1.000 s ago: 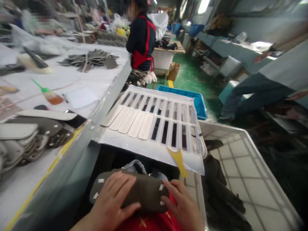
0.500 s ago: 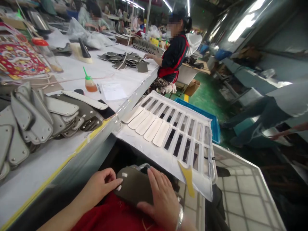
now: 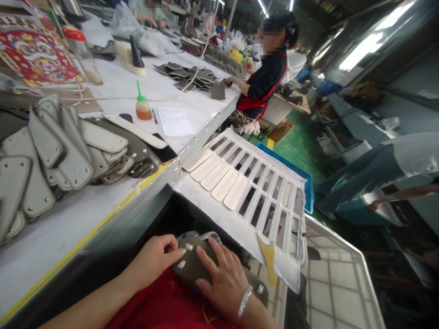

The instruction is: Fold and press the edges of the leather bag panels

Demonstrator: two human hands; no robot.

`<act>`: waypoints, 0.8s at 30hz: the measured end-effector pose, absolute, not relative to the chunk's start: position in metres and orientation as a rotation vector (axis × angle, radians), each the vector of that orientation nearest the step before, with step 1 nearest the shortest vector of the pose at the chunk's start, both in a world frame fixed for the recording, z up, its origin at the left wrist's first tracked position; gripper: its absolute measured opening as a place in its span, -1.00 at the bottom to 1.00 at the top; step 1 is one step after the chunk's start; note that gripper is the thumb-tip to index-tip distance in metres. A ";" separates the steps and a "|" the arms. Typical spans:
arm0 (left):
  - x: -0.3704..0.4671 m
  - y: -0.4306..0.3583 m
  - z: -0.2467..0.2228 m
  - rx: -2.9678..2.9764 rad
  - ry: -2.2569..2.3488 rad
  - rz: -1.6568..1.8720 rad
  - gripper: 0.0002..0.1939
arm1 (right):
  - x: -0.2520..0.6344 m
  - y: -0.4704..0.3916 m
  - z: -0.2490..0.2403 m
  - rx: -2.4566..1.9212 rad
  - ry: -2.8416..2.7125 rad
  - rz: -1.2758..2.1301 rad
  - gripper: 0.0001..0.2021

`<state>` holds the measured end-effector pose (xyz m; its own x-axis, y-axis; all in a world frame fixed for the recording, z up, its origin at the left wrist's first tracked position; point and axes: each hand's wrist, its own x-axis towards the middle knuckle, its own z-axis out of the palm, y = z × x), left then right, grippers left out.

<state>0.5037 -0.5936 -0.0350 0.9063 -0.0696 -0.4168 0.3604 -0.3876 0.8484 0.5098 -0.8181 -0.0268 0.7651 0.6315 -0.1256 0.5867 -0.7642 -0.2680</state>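
Note:
A dark grey flat panel (image 3: 192, 269) with rounded ends and small white tabs lies low in front of me, over the red cloth at my lap. My left hand (image 3: 156, 260) is closed at its left end, thumb and forefinger together beside a white tab (image 3: 189, 246). Spread flat across the panel's middle, my right hand (image 3: 224, 274) has its fingers apart and covers part of the surface. Another white tab (image 3: 260, 289) shows at the right end, past my wrist. Some clear plastic (image 3: 211, 236) sticks out behind the panel's upper edge.
A slotted white rack (image 3: 236, 219) ahead carries several pale strips (image 3: 219, 183) and a yellow spatula-like tool (image 3: 268, 260). Grey riveted pieces (image 3: 65, 151) pile on the left table, near a glue bottle (image 3: 143, 108) and paper (image 3: 175, 121). A co-worker (image 3: 262, 77) sits beyond.
The view has shifted, so the table and rack sit a little further right. My right hand's fingers have spread wider on the panel; my left stays at its left end.

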 end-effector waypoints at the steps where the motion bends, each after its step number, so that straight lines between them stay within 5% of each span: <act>1: 0.503 -0.593 -0.035 1.910 0.212 -0.457 -0.68 | 0.511 -0.817 -0.026 -2.753 -0.978 0.315 -0.34; 17: 0.513 -0.587 -0.034 2.076 0.027 -0.365 -0.84 | 0.503 -0.798 -0.023 -2.724 -0.830 0.274 -0.49; 24: 0.519 -0.586 -0.042 1.989 -0.098 -0.441 -0.68 | 0.509 -0.790 -0.022 -2.659 -0.658 0.399 -0.09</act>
<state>0.5195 -0.5858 -0.0425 0.9288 -0.2610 -0.2630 0.1245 -0.4488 0.8849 0.5093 -0.7904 -0.0221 0.8509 0.4932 -0.1809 0.3880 -0.8223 -0.4163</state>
